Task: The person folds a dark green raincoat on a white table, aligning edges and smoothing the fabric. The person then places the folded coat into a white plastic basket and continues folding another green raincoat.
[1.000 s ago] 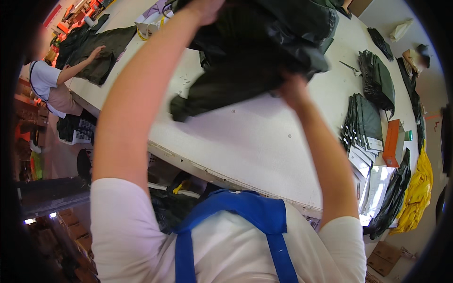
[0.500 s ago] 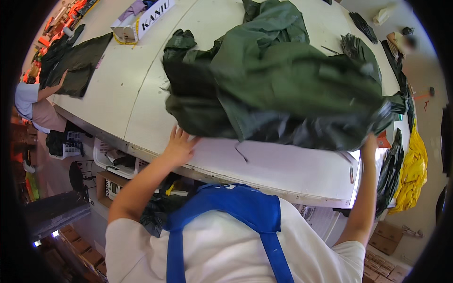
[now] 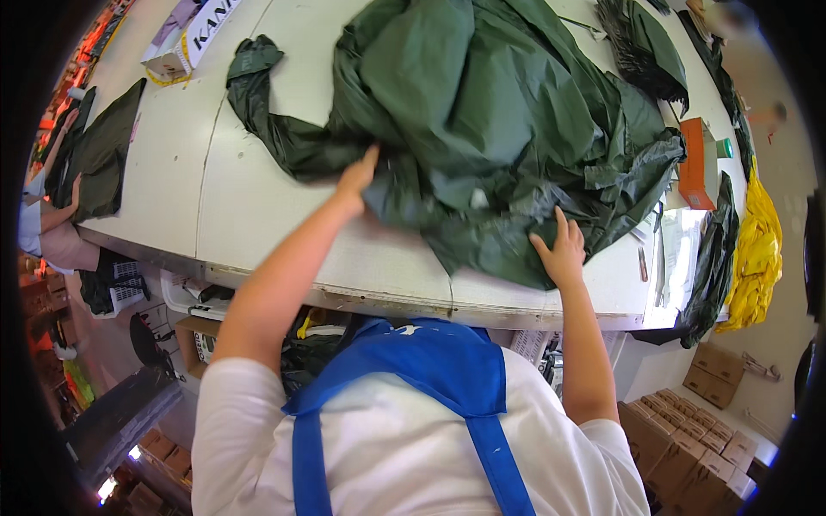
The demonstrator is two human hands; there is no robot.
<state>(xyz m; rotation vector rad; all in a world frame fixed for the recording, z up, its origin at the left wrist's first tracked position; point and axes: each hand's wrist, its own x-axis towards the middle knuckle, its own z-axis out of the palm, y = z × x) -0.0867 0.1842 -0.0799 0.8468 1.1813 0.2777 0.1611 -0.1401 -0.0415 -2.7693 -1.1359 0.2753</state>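
Observation:
A dark green raincoat-like garment with a slightly shiny surface lies bunched and wrinkled across the white table. One of its sleeves stretches out to the left. My left hand touches the garment where that sleeve joins the body; its fingers are blurred and partly lost against the dark cloth. Near the front edge of the garment, my right hand rests with fingers spread, thumb apart, on top of the fabric.
An orange box stands at the table's right, near a bundle of dark strips. Yellow cloth hangs off the right end. A white box sits far left, and a co-worker's hand rests by dark folded cloth.
The garment has dropped from mid-swing onto the table and spread out. My right hand has come inward from the far right onto it; my left hand has moved forward to the cloth.

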